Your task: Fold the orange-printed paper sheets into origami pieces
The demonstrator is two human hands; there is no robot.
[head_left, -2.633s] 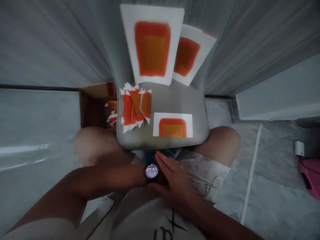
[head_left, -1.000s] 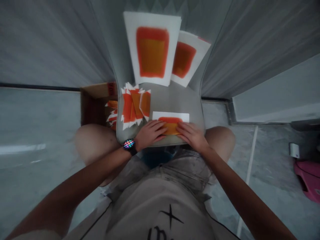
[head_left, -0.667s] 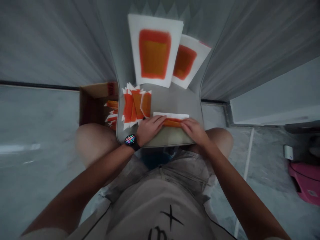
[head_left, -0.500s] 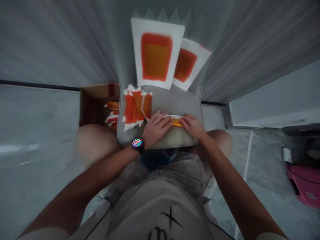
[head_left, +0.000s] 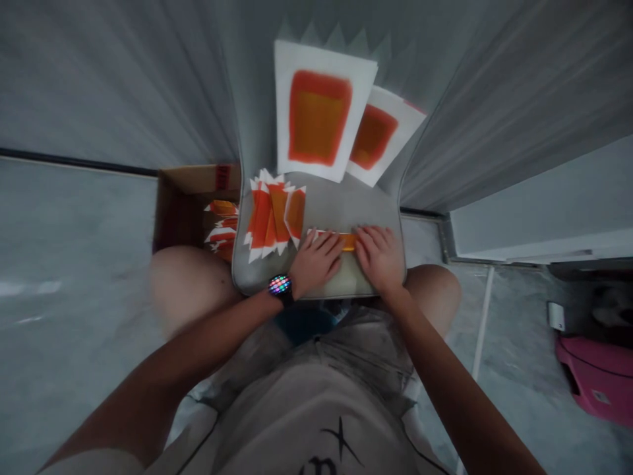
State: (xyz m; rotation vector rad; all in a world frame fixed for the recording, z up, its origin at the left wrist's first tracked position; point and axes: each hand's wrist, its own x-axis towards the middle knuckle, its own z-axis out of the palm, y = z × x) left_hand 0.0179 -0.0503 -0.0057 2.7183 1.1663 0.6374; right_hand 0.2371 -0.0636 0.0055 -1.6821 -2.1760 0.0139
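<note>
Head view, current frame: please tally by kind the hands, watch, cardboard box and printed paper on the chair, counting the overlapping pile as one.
Hands, left hand and right hand: 2
Watch: 1
Cardboard box: 1
Leaning printed faces, larger face and smaller face: 2
Strip under fingers: 1
Pile: 1
Total: 8

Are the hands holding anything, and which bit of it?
Nothing looks gripped. The left hand and right hand rest on the left and right ends of a narrow, folded, orange-and-white paper strip.

Left hand (head_left: 317, 264), right hand (head_left: 382, 262) — palms down, close together — forearms (head_left: 222, 335) angled inward
</note>
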